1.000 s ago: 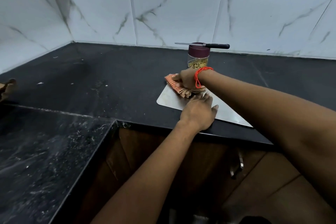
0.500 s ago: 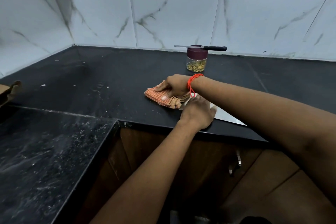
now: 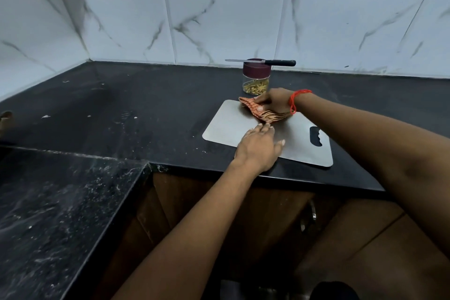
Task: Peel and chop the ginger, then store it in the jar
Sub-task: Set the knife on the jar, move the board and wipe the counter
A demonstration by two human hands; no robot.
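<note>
The right grip (image 3: 274, 103) held a folded orange cloth (image 3: 252, 108), fingers and thumb curled over it, and pressed it down on the far edge of the board (image 3: 229, 129). A red thread (image 3: 294, 101) circled that wrist. The left grip (image 3: 259, 147) held nothing. It lay flat, palm down, fingers straight on the board with its heel toward the near edge, and the fingertips (image 3: 265, 125) were just beside the cloth. The board, grey metal with rounded corners and a dark slot (image 3: 315, 137) at its right end, sat askew on the black table (image 3: 146, 105), close to the front edge. The jar (image 3: 256, 82) stood upright on the table just beyond the board, near the tiled wall (image 3: 219, 19), apart from both grips. Its maroon lid (image 3: 256, 71) was on, and the chopped ginger (image 3: 255, 87) filled the lower part of the clear glass. The knife (image 3: 263, 62) lay flat across the lid, blade to the left and black handle to the right, overhanging on both sides. A few pale specks (image 3: 46, 116) dotted the table at left. Brown cabinet doors (image 3: 353, 239) showed below the table's edge.
</note>
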